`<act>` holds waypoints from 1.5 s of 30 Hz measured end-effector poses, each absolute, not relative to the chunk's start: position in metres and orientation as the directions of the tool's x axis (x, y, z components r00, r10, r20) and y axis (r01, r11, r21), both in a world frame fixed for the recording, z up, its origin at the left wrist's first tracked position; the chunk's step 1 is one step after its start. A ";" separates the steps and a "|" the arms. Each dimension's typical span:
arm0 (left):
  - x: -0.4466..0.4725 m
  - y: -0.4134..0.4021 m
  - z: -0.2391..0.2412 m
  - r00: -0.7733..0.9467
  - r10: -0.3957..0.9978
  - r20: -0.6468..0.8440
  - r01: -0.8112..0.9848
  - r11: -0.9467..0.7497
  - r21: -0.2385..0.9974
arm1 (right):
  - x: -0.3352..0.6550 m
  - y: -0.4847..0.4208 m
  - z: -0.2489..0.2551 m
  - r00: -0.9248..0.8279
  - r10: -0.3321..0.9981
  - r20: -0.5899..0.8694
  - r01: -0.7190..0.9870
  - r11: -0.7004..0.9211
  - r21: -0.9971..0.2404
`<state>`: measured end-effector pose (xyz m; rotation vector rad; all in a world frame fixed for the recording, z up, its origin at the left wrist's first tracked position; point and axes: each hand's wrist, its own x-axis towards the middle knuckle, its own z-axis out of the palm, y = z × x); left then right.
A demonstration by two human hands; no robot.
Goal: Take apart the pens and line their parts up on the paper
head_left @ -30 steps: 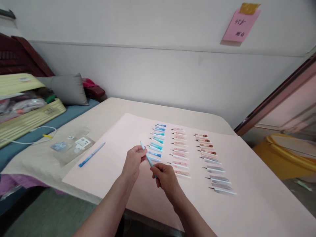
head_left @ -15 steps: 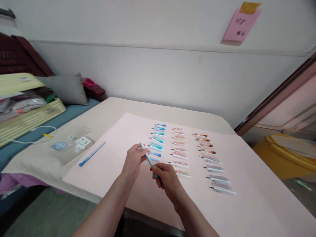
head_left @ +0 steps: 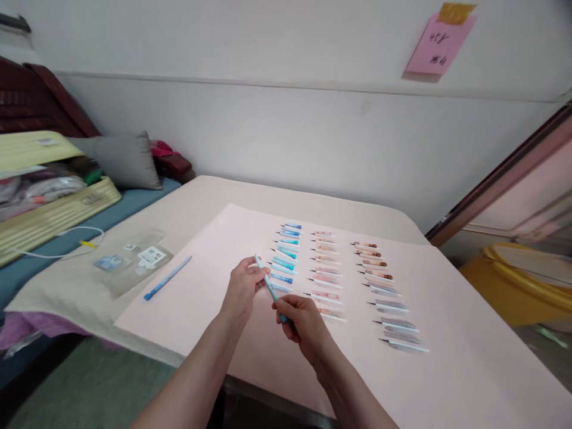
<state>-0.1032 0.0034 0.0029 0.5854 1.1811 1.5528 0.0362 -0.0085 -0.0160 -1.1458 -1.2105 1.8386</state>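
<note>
Both my hands hold one light blue pen (head_left: pixel 269 285) slantwise above a pink paper sheet (head_left: pixel 210 280). My left hand (head_left: pixel 243 287) pinches its upper part. My right hand (head_left: pixel 300 323) is closed round its lower end. Just beyond my hands, three columns of small pen parts lie on the sheet: a blue column (head_left: pixel 285 255), a pink column (head_left: pixel 325 273) and a brown-and-grey column (head_left: pixel 385 295).
A second blue pen (head_left: pixel 167 278) lies at the sheet's left edge beside clear packets (head_left: pixel 129 262) on the beige tablecloth. Left of the table are a bed with a grey pillow (head_left: pixel 120 161) and a yellow case (head_left: pixel 49 208). A yellow bin (head_left: pixel 513 280) stands at the right.
</note>
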 end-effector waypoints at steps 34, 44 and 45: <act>-0.110 0.003 0.008 -0.409 0.901 -0.145 -0.310 0.012 0.951 | 0.034 -0.012 -0.020 -0.300 0.948 -0.104 0.214 -0.040 -0.976; -0.109 0.006 0.002 -0.333 0.928 -0.164 -0.366 0.033 0.930 | 0.033 -0.014 -0.019 -0.413 0.876 -0.251 -0.031 -0.289 -0.957; -0.109 0.005 0.003 -0.333 0.928 -0.169 -0.373 0.035 0.927 | 0.033 -0.013 -0.020 -0.401 0.882 -0.246 -0.036 -0.284 -0.958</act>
